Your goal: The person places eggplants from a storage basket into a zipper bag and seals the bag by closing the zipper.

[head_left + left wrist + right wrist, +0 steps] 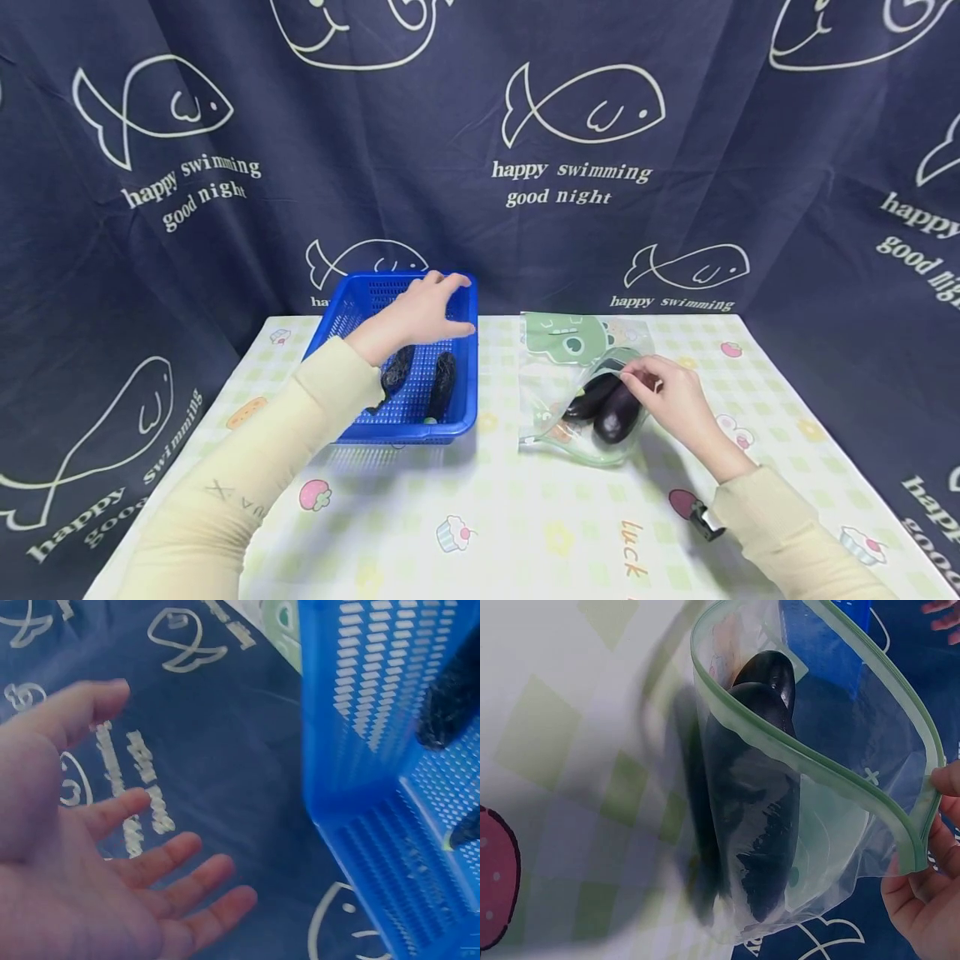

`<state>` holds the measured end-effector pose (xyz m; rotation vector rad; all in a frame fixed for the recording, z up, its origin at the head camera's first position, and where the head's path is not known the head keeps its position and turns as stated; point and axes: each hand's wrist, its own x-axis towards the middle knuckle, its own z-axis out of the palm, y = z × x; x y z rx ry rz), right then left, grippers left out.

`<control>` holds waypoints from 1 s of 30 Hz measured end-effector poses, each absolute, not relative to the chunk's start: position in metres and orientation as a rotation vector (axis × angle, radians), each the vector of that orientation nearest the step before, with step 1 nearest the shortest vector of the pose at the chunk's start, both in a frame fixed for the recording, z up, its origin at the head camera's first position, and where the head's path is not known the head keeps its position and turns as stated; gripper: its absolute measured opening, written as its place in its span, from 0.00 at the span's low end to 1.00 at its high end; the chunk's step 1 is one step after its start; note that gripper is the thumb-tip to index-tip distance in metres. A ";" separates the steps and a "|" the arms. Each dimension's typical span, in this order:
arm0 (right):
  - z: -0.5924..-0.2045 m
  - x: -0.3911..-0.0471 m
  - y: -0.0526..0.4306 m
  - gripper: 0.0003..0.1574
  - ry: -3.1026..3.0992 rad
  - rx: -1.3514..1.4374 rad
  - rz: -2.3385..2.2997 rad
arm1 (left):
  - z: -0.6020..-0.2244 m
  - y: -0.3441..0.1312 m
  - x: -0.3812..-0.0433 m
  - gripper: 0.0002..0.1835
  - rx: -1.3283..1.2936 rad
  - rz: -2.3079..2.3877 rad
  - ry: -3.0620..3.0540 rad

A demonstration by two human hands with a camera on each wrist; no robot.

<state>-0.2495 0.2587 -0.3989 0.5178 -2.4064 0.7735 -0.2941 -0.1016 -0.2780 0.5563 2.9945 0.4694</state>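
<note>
The left hand (pixel 429 310) hung over the far right part of the blue basket (pixel 467 383), its fingers spread well apart and holding nothing. In that basket lay two dark, wrinkled vegetables, the left one (pixel 400 367) partly behind the sleeve and the right one (pixel 442 383) with a pale green end toward the near wall. To the basket's right, well apart from it, a clear zip bag (pixel 538 408) with a green cartoon print rested on the worktop (pixel 525 508), its green-edged mouth gaping. The right hand (pixel 671 396) pinched one end of that mouth between thumb and curled fingers. Inside the bag, two glossy eggplants (pixel 618 412) lay side by side. The worktop had a pale checked covering with cupcakes and strawberries; behind it hung a navy curtain (pixel 450 200) with white fish outlines.
</note>
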 end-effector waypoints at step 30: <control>-0.403 -0.251 0.259 0.06 -2.412 0.518 0.804 | -0.355 -0.164 -0.355 0.47 -0.072 0.458 2.815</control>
